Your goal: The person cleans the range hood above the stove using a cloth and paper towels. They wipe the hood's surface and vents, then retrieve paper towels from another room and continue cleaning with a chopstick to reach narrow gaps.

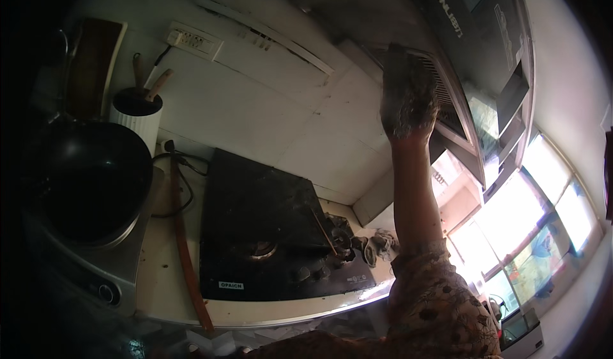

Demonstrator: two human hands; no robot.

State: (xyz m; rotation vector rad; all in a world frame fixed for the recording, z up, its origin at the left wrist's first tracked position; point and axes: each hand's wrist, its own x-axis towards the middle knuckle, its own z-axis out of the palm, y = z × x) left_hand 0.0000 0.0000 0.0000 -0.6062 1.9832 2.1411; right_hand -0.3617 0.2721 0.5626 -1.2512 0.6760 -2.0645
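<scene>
My right hand (410,97) is raised to the underside of the range hood (437,46), next to its slatted filter (450,107). Something dark and wet-looking covers the hand down to the wrist, a glove or a cloth; I cannot tell which. Its fingers cannot be made out, nor whether they grip anything. A patterned sleeve (440,301) is pushed up to the forearm. My left hand is out of view. Below the hood lies a black gas stove (255,212), with dark burner parts (367,250) piled at its right end.
At the left, a black wok (96,180) sits on a silver-edged cooker (96,282). A reddish-brown strip (183,250) lies beside the stove, near a black cable (191,193). Behind stand a white utensil holder (140,126) and a wall socket (195,40). Bright windows (511,212) are at the right.
</scene>
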